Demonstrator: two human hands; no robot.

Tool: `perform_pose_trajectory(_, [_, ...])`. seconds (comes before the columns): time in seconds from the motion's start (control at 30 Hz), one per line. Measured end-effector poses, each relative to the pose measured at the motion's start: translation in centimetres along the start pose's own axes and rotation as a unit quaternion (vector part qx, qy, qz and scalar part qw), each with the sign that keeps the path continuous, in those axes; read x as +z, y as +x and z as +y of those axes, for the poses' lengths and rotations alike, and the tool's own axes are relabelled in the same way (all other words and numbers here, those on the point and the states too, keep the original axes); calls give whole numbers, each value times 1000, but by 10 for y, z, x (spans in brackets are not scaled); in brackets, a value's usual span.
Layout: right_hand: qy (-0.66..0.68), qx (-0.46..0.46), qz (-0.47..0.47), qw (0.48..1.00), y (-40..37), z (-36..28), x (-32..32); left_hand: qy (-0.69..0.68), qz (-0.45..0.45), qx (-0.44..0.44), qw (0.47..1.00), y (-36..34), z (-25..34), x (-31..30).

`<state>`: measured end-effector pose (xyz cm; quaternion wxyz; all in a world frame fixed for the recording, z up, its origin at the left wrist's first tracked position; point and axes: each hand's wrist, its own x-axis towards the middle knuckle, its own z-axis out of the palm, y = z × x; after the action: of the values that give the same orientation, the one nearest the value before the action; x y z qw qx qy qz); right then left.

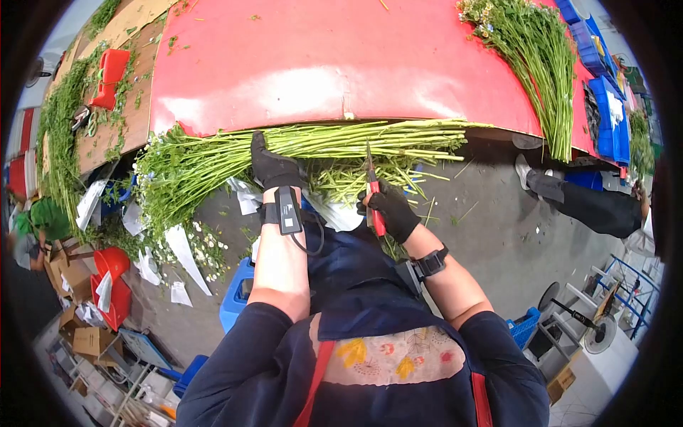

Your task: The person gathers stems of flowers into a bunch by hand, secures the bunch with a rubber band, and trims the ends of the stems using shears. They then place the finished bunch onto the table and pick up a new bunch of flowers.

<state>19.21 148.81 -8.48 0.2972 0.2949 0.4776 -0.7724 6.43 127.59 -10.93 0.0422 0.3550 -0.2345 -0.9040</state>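
In a black glove, my left hand is closed around a long bunch of green flower stems. The bunch lies sideways along the near edge of the red table, its leafy end with small pale flowers to the left and its bare stem ends to the right. Red-handled pruning shears are in my gloved right hand, blades pointing up and overlapping the stems in this view. Below the bunch, between my hands, is a heap of cut stem pieces.
Another flower bunch lies at the right of the red table, its stems overhanging the edge. A person's leg shows at right. Left are a red container and paper scraps. A blue stool stands close by me.
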Motion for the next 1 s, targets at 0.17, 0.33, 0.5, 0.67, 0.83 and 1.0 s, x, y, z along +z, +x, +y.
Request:
perform_pose_trajectory(0.17, [-15,8,24,1000,0,4,1,18,52,18,998,17,-3,-8])
perform_pose_trajectory(0.33, [-36,-3,61,997,-24,-13,11,33,89,1,995,23,0,-10])
perform_pose_trajectory(0.5, [-229,-115,-52,965,-10,35,-40,38,90,18,995,34,-3,-19])
perform_pose_trajectory(0.67, [-57,-40,-30,997,-6,-11,-1,52,105,18,993,37,-1,-15])
perform_pose_trajectory(0.83, [-144,-64,-26,987,7,-2,-9,95,107,25,989,28,-1,-9])
perform_pose_trajectory(1.0, [-26,-87,-7,996,4,7,-2,83,88,18,992,31,0,-10])
